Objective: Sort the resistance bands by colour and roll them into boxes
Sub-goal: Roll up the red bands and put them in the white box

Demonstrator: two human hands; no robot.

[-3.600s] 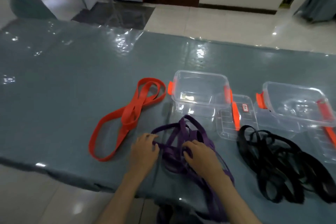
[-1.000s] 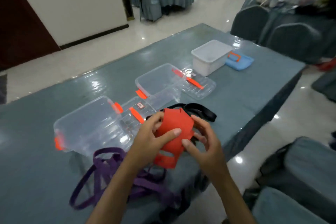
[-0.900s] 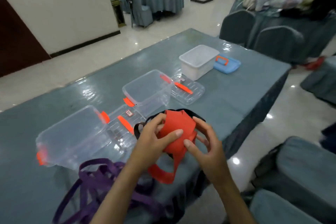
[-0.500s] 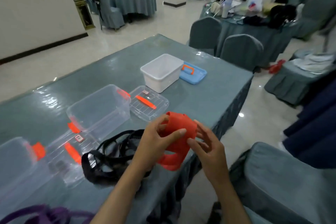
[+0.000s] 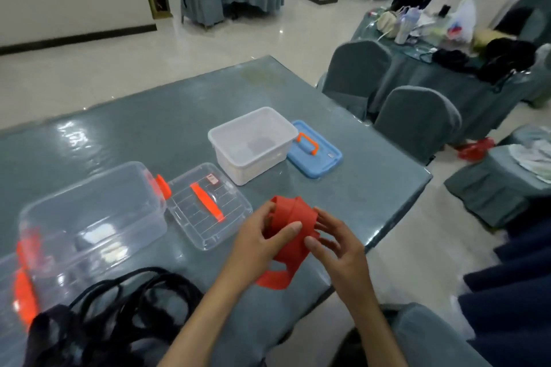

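Centre frame, left hand [image 5: 262, 244] grips a rolled red band [image 5: 293, 228]; right hand [image 5: 337, 247] pinches its edge; white box [image 5: 253, 143] above.

Both hands, left hand [image 5: 256, 244] and right hand [image 5: 337, 250], are gripping a rolled red band [image 5: 293, 217]; the white box [image 5: 253, 143] is sitting at twelve o'clock, black bands [image 5: 119, 313] at eight.

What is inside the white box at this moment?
The white box holds no band; only its bare floor shows. Its near wall hides the front inner corner. The red band is gripped by both hands.
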